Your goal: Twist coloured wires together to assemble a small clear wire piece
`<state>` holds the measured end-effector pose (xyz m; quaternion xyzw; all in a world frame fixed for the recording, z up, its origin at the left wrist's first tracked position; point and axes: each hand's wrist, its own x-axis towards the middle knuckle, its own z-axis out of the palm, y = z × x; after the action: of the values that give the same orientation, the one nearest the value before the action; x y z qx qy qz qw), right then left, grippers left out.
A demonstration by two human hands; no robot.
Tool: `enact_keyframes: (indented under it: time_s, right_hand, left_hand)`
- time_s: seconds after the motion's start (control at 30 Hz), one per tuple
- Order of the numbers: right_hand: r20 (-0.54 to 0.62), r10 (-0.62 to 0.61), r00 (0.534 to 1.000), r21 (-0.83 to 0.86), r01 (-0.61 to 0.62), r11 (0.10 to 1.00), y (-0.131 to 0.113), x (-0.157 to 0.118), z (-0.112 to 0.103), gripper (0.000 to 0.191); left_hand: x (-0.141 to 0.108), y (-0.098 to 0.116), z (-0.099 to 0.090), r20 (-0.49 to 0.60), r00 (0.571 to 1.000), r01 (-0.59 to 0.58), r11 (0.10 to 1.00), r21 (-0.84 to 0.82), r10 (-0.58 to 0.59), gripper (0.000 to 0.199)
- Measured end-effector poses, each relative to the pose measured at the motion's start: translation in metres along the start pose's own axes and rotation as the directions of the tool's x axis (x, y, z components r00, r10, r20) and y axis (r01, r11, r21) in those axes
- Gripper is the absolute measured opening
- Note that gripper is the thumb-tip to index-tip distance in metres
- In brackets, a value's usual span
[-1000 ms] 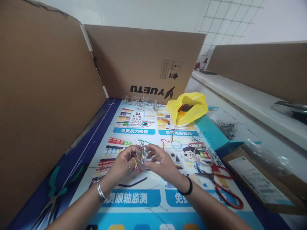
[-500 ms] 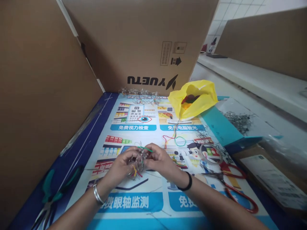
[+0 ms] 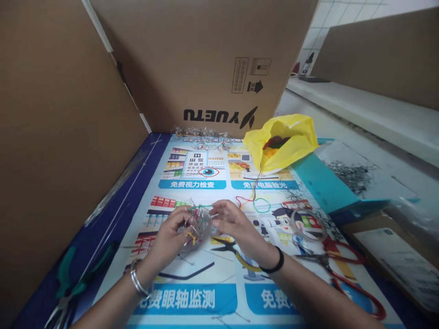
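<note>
My left hand is closed around a small bundle of thin silvery wire with bits of coloured thread in it; a yellow thread knot shows at its lower side. From the top of the bundle a green thread runs to the fingertips of my right hand, which are pinched at its end. The fingers partly hide the bundle. Black-jawed pliers with a yellow handle lie just below my right hand, partly covered by the wrist.
Red-handled scissors and a tape roll lie at right. Green-handled pliers are at left. A yellow bag trails coloured threads. More wire bundles line the cardboard box. Loose wires lie right.
My right hand has moved off the wire bundle to the right, drawing the green thread out sideways. My left hand keeps the bundle. The yellow-handled pliers have come into view.
</note>
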<state>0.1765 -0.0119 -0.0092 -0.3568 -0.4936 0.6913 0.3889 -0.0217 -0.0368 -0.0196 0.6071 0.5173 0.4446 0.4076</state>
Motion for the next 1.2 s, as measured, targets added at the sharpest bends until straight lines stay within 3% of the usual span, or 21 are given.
enact_keyframes:
  time_s: [0.13, 0.37, 0.63, 0.8, 1.0, 1.13, 1.2]
  right_hand:
    - [-0.015, 0.012, 1.0, -0.004, -0.012, 1.0, 0.006, -0.001, 0.007, 0.032]
    - [-0.003, 0.019, 1.0, -0.005, -0.019, 1.0, 0.011, 0.0, 0.01, 0.014]
    - [-0.127, 0.023, 0.992, 0.046, -0.017, 0.999, 0.005, 0.005, -0.006, 0.027]
    - [-0.109, 0.039, 0.993, 0.024, -0.037, 0.999, 0.003, 0.008, -0.012, 0.033]
    - [-0.114, 0.061, 0.992, 0.007, -0.061, 0.998, 0.0, 0.009, -0.016, 0.031]
    - [-0.113, 0.03, 0.993, 0.075, -0.021, 0.997, -0.002, 0.009, -0.016, 0.03]
    - [-0.092, 0.038, 0.995, 0.121, -0.027, 0.992, -0.003, 0.009, -0.014, 0.03]
  left_hand:
    - [-0.003, 0.0, 0.006, 0.062, 0.995, -0.083, 0.989, 0.124, 0.076, 0.007]
    - [-0.006, -0.002, 0.012, 0.11, 0.992, -0.067, 0.993, 0.096, 0.056, 0.006]
    - [-0.002, 0.002, 0.01, -0.01, 0.994, 0.105, 0.973, -0.206, -0.11, 0.015]
    - [-0.003, -0.001, 0.006, -0.069, 0.991, 0.09, 0.961, -0.262, -0.112, 0.01]
    - [-0.005, -0.005, 0.01, 0.003, 0.988, 0.139, 0.903, -0.407, -0.151, 0.017]
    - [-0.006, -0.004, 0.015, 0.073, 0.987, 0.163, 0.862, -0.48, -0.146, 0.03]
    - [-0.005, -0.001, 0.017, 0.054, 0.989, 0.147, 0.87, -0.471, -0.138, 0.034]
